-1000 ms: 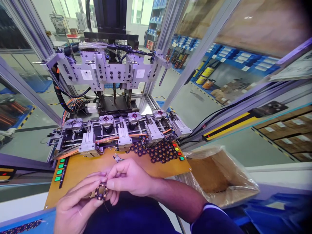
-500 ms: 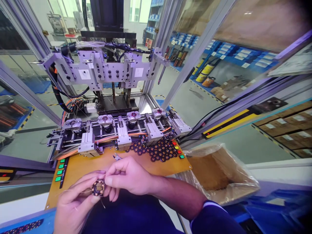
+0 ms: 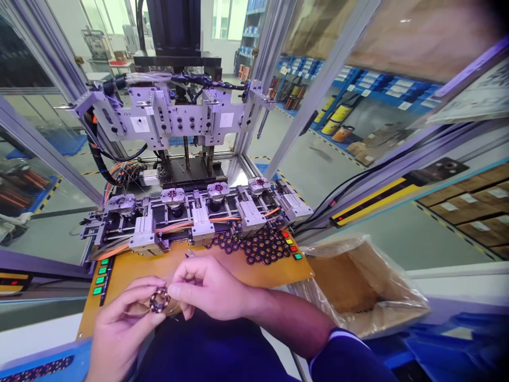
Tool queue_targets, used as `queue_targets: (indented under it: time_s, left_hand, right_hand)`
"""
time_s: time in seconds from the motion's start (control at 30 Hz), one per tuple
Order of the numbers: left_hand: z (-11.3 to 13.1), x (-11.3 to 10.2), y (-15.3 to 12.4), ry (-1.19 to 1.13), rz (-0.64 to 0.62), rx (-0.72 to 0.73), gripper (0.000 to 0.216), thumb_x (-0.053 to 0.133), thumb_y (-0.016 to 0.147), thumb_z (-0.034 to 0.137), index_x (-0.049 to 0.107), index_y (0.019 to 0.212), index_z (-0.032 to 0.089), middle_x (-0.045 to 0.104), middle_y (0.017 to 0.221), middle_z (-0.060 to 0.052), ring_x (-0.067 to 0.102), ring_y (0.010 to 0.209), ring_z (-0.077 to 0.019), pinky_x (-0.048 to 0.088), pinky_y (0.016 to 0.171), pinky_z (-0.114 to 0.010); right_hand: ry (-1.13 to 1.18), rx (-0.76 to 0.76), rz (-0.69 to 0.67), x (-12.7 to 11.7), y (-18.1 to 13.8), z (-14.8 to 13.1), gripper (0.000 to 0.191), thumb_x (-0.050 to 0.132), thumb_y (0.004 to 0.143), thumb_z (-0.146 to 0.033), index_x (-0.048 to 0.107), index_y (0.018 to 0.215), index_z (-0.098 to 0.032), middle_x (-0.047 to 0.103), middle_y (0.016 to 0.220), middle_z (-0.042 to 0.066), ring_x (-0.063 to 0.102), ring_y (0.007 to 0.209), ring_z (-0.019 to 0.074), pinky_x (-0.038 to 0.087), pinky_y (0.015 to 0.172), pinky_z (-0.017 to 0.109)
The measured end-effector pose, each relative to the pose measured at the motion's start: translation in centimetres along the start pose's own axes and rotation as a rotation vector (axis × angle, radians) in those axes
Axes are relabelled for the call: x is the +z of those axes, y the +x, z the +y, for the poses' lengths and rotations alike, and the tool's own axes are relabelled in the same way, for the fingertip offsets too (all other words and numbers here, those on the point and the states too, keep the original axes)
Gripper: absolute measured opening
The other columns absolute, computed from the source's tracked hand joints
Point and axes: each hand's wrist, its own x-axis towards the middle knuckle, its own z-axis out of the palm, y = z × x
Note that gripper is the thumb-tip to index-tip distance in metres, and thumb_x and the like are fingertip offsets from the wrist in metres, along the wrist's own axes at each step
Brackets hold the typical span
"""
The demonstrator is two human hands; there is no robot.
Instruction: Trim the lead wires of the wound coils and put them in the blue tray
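Observation:
My left hand (image 3: 119,329) holds a small round wound coil ring (image 3: 159,301) between thumb and fingers, just above the front edge of the orange board (image 3: 131,270). My right hand (image 3: 209,289) pinches at the ring's right side, fingers curled; a thin wire may run from it, too fine to be sure. Small cutters (image 3: 190,254) lie on the board just beyond my right hand. A heap of several similar dark rings (image 3: 258,245) lies at the board's far right.
Behind the board a machine carries a row of round fixtures (image 3: 218,190), some holding rings, with a tool head (image 3: 178,114) above. Green buttons (image 3: 99,276) sit on the left, coloured buttons (image 3: 292,246) on the right. A plastic-lined cardboard box (image 3: 358,286) stands at right.
Both hands with the ring have shifted slightly left and up toward the board; the ring has turned a little in my fingers.

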Motion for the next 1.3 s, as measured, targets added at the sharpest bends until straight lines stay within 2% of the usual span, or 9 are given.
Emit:
queue_targets:
  time_s: [0.1, 0.3, 0.5, 0.63, 0.8, 1.07, 1.3]
  left_hand:
    - [0.2, 0.2, 0.1, -0.008, 0.025, -0.001, 0.030, 0.082, 0.070, 0.012, 0.074, 0.092, 0.030, 0.075, 0.101, 0.003, 0.075, 0.092, -0.0131, 0.058, 0.079, -0.015]
    - [0.8, 0.4, 0.2, -0.024, 0.066, -0.014, 0.033, 0.084, 0.067, 0.009, 0.071, 0.091, 0.027, 0.070, 0.097, 0.002, 0.075, 0.083, -0.0134, 0.060, 0.074, -0.018]
    - [1.5, 0.9, 0.2, -0.057, 0.107, -0.004, 0.032, 0.085, 0.064, 0.011, 0.069, 0.087, 0.026, 0.066, 0.094, 0.002, 0.075, 0.080, -0.0150, 0.062, 0.070, -0.022]
    - [1.6, 1.2, 0.2, -0.072, 0.111, 0.008, 0.032, 0.085, 0.064, 0.010, 0.068, 0.087, 0.026, 0.066, 0.093, 0.001, 0.074, 0.080, -0.0152, 0.062, 0.069, -0.022]
    - [1.6, 1.4, 0.0, -0.076, 0.134, 0.001, 0.035, 0.084, 0.063, 0.008, 0.068, 0.088, 0.026, 0.065, 0.095, 0.002, 0.075, 0.081, -0.0146, 0.062, 0.071, -0.021]
    - [2.0, 1.4, -0.6, -0.069, 0.148, -0.003, 0.033, 0.083, 0.062, 0.006, 0.070, 0.086, 0.026, 0.071, 0.092, 0.002, 0.074, 0.082, -0.0130, 0.060, 0.069, -0.017]
    - [2.3, 1.4, -0.9, -0.041, 0.144, 0.018, 0.032, 0.082, 0.063, 0.005, 0.071, 0.084, 0.026, 0.073, 0.089, 0.001, 0.073, 0.081, -0.0120, 0.059, 0.068, -0.016]
  right_hand:
    - [0.001, 0.020, -0.025, 0.0, -0.2, 0.2, 0.060, 0.070, 0.068, -0.073, 0.055, 0.074, -0.016, 0.057, 0.053, -0.004, 0.055, 0.045, 0.0081, 0.045, 0.047, 0.021]
    - [-0.042, 0.048, 0.014, 0.3, -0.5, 0.3, 0.059, 0.080, 0.060, -0.067, 0.056, 0.075, -0.015, 0.058, 0.060, -0.004, 0.055, 0.048, 0.0063, 0.041, 0.047, 0.018]
    - [0.013, 0.077, -0.084, 0.5, -0.5, 1.8, 0.053, 0.075, 0.070, -0.065, 0.056, 0.074, -0.016, 0.058, 0.053, -0.005, 0.054, 0.044, 0.0068, 0.043, 0.046, 0.019]
    - [0.041, 0.065, -0.062, 0.7, -0.7, 2.4, 0.049, 0.075, 0.072, -0.060, 0.056, 0.072, -0.015, 0.059, 0.053, -0.005, 0.054, 0.043, 0.0067, 0.044, 0.046, 0.019]
    - [-0.013, 0.033, 0.014, 1.0, -0.9, 2.3, 0.035, 0.075, 0.074, -0.045, 0.057, 0.073, -0.015, 0.058, 0.054, -0.005, 0.054, 0.044, 0.0059, 0.042, 0.048, 0.018]
    - [-0.047, -0.061, 0.145, 1.2, -0.4, 1.9, 0.031, 0.081, 0.068, -0.038, 0.065, 0.080, -0.014, 0.063, 0.065, -0.003, 0.055, 0.053, 0.0064, 0.043, 0.052, 0.019]
    - [-0.002, -0.082, 0.095, 0.7, 0.0, 1.7, 0.036, 0.090, 0.057, -0.039, 0.073, 0.076, -0.014, 0.070, 0.072, 0.002, 0.057, 0.058, 0.0081, 0.048, 0.057, 0.021]
